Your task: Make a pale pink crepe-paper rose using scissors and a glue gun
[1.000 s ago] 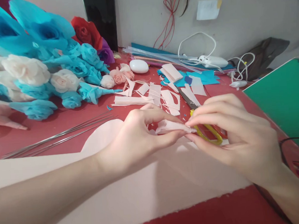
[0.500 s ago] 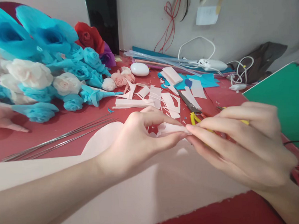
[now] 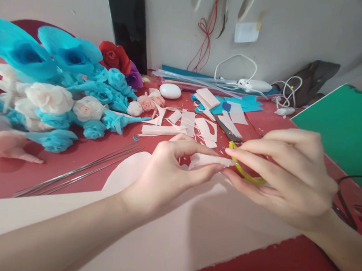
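My left hand pinches a narrow strip of pale pink crepe paper between thumb and fingers. The strip is gathered, and its free end points right. My right hand is beside that end with index finger and thumb parted; the paper tip shows between them. Whether the thumb touches the paper I cannot tell. Under both hands lies a large pale pink sheet with a rounded lobe at its far edge. A dark-bladed tool with yellow handles, probably scissors, lies behind my right hand and is partly hidden by it.
Blue, white and pink paper flowers crowd the left. Metal wires lie in front of them. Paper offcuts, a white oval case and blue paper lie farther back. A green board stands right.
My right index finger and thumb have parted from the paper's end, exposing the tip. My left hand keeps its hold. The view has shifted slightly, and more of the yellow handles shows.
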The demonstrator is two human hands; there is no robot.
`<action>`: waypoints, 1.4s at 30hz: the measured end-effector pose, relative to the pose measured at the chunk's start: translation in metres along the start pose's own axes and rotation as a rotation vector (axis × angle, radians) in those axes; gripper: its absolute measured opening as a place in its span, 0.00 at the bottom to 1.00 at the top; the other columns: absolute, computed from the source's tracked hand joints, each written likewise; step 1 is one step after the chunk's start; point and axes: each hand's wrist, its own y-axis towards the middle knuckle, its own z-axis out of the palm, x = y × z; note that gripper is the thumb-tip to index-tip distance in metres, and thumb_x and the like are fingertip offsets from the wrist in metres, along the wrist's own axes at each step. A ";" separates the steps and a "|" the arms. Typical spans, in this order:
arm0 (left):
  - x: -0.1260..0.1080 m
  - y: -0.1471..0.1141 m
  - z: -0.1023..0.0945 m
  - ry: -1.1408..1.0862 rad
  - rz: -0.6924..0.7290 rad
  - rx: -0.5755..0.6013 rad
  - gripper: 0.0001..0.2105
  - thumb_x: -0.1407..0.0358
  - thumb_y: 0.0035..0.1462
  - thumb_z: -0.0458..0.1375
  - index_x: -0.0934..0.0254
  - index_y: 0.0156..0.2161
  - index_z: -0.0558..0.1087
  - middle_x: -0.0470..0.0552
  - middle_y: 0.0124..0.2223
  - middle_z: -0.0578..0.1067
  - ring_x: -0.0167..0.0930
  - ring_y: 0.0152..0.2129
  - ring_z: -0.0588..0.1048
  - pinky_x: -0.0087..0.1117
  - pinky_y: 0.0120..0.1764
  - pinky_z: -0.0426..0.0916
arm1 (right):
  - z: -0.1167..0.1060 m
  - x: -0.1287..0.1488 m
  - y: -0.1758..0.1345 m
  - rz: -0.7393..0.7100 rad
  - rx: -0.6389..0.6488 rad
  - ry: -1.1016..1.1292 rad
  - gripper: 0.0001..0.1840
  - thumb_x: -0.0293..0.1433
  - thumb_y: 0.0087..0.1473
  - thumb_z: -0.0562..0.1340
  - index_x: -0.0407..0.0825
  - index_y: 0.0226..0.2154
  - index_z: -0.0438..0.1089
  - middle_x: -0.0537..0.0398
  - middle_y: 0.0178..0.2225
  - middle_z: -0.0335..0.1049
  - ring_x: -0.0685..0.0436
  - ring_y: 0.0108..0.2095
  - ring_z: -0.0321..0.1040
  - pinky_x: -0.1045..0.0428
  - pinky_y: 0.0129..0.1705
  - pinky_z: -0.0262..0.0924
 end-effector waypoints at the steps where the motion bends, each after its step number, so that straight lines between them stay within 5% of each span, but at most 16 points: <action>1: 0.001 0.000 0.000 -0.011 0.014 -0.004 0.04 0.67 0.47 0.62 0.60 0.31 0.77 0.42 0.30 0.77 0.26 0.29 0.71 0.23 0.31 0.64 | 0.000 0.000 0.000 -0.006 0.007 0.005 0.08 0.29 0.43 0.66 0.43 0.30 0.72 0.50 0.27 0.73 0.41 0.29 0.64 0.43 0.30 0.58; 36: 0.003 0.001 0.001 -0.045 0.021 0.025 0.03 0.68 0.47 0.61 0.63 0.30 0.76 0.45 0.30 0.74 0.27 0.31 0.70 0.26 0.33 0.64 | 0.003 0.002 0.000 -0.040 0.045 0.034 0.10 0.22 0.46 0.63 0.48 0.34 0.71 0.54 0.27 0.71 0.47 0.29 0.61 0.48 0.31 0.58; 42: 0.002 0.000 0.000 -0.016 -0.014 0.038 0.06 0.68 0.48 0.61 0.60 0.34 0.77 0.46 0.30 0.73 0.30 0.32 0.70 0.30 0.36 0.64 | 0.005 0.004 -0.004 0.112 0.034 0.218 0.31 0.21 0.44 0.63 0.42 0.52 0.58 0.49 0.34 0.72 0.43 0.35 0.63 0.45 0.36 0.60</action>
